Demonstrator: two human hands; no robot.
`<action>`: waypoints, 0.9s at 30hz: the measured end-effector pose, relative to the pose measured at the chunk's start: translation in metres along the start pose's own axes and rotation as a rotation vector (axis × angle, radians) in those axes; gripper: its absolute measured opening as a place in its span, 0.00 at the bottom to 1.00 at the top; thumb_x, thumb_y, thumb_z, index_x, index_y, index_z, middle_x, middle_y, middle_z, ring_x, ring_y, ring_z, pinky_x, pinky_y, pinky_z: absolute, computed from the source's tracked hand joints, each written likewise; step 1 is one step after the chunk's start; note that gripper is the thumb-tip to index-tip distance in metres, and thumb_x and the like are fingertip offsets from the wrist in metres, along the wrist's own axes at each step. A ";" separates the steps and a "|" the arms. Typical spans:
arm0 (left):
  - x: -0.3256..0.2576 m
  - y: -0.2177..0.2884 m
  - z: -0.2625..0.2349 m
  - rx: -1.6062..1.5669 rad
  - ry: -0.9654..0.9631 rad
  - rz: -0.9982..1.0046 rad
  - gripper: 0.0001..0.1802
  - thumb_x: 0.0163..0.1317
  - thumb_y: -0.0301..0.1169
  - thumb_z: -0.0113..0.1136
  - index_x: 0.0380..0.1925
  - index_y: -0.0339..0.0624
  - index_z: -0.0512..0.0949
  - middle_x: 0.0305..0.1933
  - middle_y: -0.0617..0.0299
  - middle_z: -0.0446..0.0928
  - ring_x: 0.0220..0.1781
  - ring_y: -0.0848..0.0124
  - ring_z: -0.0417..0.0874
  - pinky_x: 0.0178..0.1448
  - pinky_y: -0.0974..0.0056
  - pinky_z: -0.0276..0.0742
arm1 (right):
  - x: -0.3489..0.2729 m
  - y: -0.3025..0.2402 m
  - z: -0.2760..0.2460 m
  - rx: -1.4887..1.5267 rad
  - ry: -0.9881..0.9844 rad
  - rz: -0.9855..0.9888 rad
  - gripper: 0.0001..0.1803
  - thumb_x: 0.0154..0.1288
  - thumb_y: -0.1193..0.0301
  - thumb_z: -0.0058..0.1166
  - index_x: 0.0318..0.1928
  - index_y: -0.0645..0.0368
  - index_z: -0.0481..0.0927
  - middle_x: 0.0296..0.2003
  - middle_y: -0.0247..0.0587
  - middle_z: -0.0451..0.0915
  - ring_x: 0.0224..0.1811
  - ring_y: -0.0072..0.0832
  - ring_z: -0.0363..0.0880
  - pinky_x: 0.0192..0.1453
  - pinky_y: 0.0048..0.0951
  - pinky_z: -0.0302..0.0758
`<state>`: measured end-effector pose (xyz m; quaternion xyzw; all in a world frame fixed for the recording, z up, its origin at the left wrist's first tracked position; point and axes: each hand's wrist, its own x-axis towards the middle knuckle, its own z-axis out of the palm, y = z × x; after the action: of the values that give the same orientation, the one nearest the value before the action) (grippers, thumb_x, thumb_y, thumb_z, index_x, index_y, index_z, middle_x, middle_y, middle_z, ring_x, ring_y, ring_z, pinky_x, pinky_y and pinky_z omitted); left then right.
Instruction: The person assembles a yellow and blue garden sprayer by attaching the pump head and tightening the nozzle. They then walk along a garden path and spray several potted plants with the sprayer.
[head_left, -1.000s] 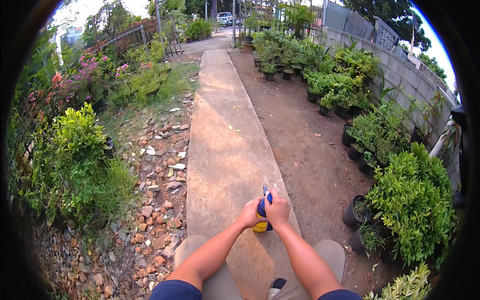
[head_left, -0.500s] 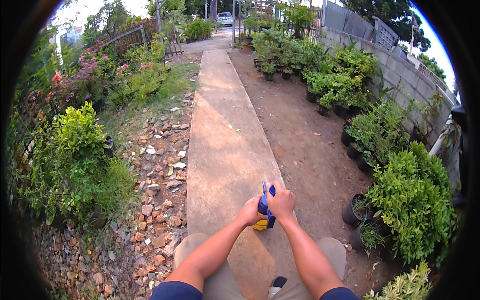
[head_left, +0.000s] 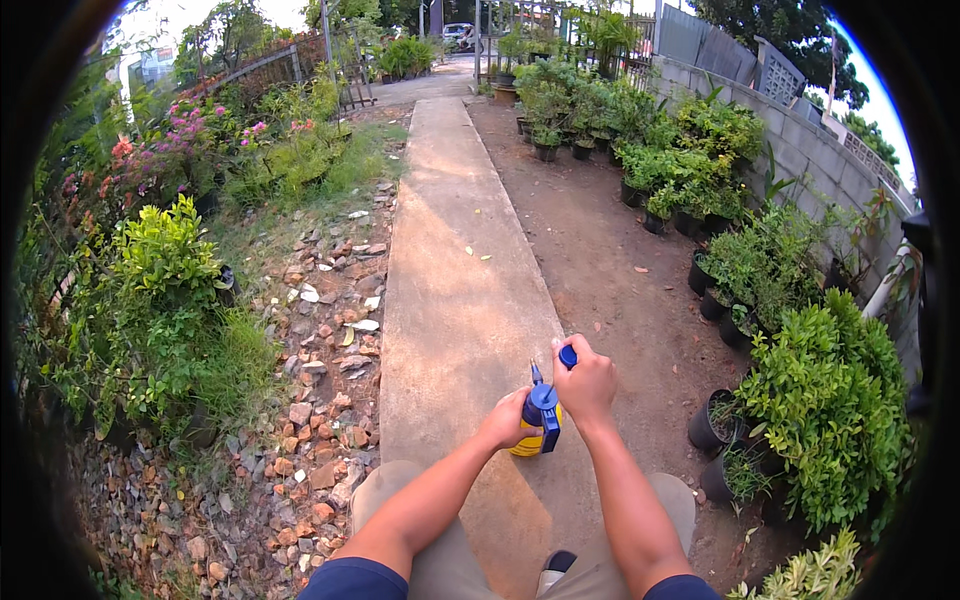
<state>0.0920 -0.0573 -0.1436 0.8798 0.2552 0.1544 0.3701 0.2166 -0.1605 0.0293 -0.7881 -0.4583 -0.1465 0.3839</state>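
The spray bottle (head_left: pixel 535 428), yellow in the body with a blue pump head, sits between both hands over the concrete path (head_left: pixel 455 270), low in the centre of the head view and just above the person's knees. The left hand (head_left: pixel 506 420) wraps the yellow body from the left side, fingers curled around it and in contact with the bottle. The right hand (head_left: pixel 585 385) sits on top of the blue pump head, fingers closed around the blue pump knob (head_left: pixel 568 355), whose end protrudes above the knuckles. A short blue nozzle (head_left: pixel 535 373) projects upward from the head, between the two hands. Both forearms enter from the lower edge and converge on the bottle. The path runs straight away from the person toward a gate area at the top of the view. To the left of the path lies a strip of loose stones (head_left: pixel 320 400), then a green shrub (head_left: pixel 160 300) and pink-flowering bushes (head_left: pixel 170 150). To the right lies bare soil (head_left: pixel 600 260), bordered by a row of potted plants (head_left: pixel 760 270) in black pots along a grey block wall (head_left: pixel 800 150). A dense green bush (head_left: pixel 830 410) stands nearest the right hand, well apart from it.
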 end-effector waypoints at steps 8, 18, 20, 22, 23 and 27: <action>0.004 -0.006 0.008 0.012 0.022 0.039 0.60 0.48 0.44 0.89 0.78 0.37 0.65 0.79 0.42 0.72 0.81 0.46 0.72 0.85 0.50 0.68 | -0.023 0.010 0.030 -0.061 0.015 -0.078 0.12 0.69 0.66 0.67 0.51 0.51 0.86 0.46 0.41 0.84 0.51 0.45 0.83 0.51 0.46 0.80; 0.007 -0.019 0.014 -0.104 -0.015 0.199 0.61 0.47 0.43 0.89 0.79 0.41 0.64 0.77 0.44 0.73 0.79 0.45 0.72 0.85 0.48 0.66 | -0.051 0.025 0.068 -0.078 -0.177 -0.213 0.16 0.70 0.59 0.69 0.49 0.56 0.89 0.59 0.44 0.82 0.61 0.44 0.81 0.62 0.47 0.80; 0.000 -0.015 0.012 -0.041 0.028 0.222 0.60 0.48 0.46 0.88 0.78 0.41 0.64 0.79 0.45 0.70 0.81 0.45 0.70 0.86 0.48 0.65 | -0.047 0.016 0.059 -0.152 -0.366 -0.149 0.17 0.71 0.55 0.68 0.44 0.57 0.87 0.48 0.48 0.86 0.55 0.44 0.84 0.52 0.48 0.83; -0.006 -0.010 0.014 0.030 0.015 0.126 0.61 0.49 0.48 0.88 0.79 0.42 0.63 0.81 0.45 0.68 0.83 0.45 0.67 0.86 0.47 0.65 | -0.034 0.005 0.047 -0.199 -0.395 -0.153 0.19 0.70 0.54 0.70 0.40 0.57 0.85 0.39 0.47 0.87 0.46 0.44 0.88 0.45 0.48 0.84; -0.009 -0.009 0.014 0.076 -0.017 0.056 0.61 0.50 0.48 0.87 0.79 0.43 0.62 0.82 0.46 0.66 0.84 0.45 0.66 0.86 0.47 0.64 | -0.025 0.001 0.038 -0.072 -0.263 -0.154 0.19 0.71 0.54 0.69 0.37 0.57 0.84 0.35 0.47 0.87 0.41 0.44 0.88 0.42 0.47 0.83; -0.007 -0.010 0.015 0.037 -0.023 0.060 0.63 0.50 0.50 0.87 0.80 0.40 0.59 0.83 0.44 0.63 0.85 0.45 0.64 0.88 0.47 0.62 | 0.019 -0.001 0.011 0.209 -0.065 0.039 0.22 0.74 0.54 0.67 0.29 0.57 0.81 0.25 0.46 0.84 0.28 0.44 0.87 0.33 0.46 0.78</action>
<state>0.0895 -0.0640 -0.1624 0.8954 0.2273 0.1503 0.3521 0.2248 -0.1409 0.0335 -0.7568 -0.4680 -0.0650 0.4517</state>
